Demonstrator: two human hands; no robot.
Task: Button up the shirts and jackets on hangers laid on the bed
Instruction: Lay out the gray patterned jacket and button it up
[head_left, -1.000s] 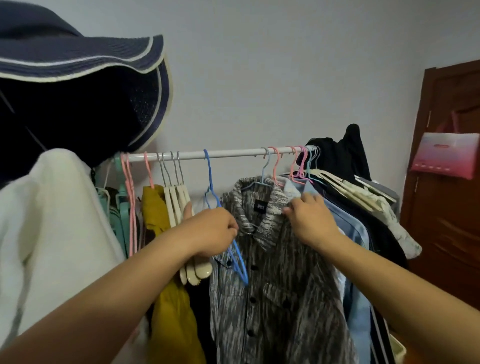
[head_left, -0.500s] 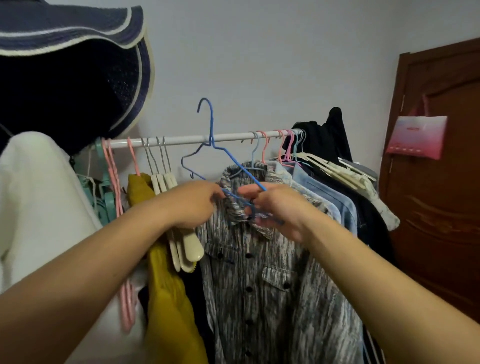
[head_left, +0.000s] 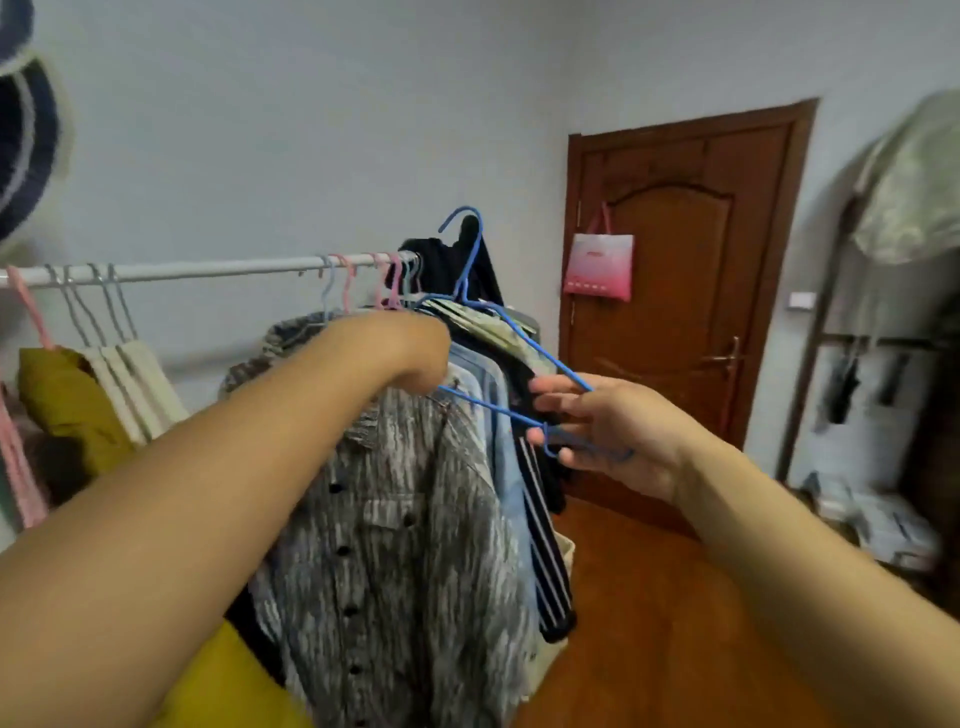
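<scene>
A blue wire hanger (head_left: 470, 270), bare of clothing, is up in the air off the rail, its hook near the rail's right end. My right hand (head_left: 605, 434) pinches its lower right corner. My left hand (head_left: 410, 351) grips the hanger's other end in front of the clothes; its fingers are hidden behind the wrist. A grey patterned button shirt (head_left: 395, 530) hangs on the white rail (head_left: 208, 270) below my left arm, with dark buttons down its front. Beside it hang a light blue shirt (head_left: 498, 415) and darker garments.
A mustard garment (head_left: 57, 395) and cream hangers (head_left: 130, 384) hang at the rail's left. A brown wooden door (head_left: 685, 312) with a pink bag (head_left: 597, 267) stands behind. A covered rack (head_left: 893, 322) is at the right, and the floor (head_left: 649, 623) is wood.
The view has swung right. The blue hanger has come off the rail and moved right; my right hand has slid out to its right corner.
</scene>
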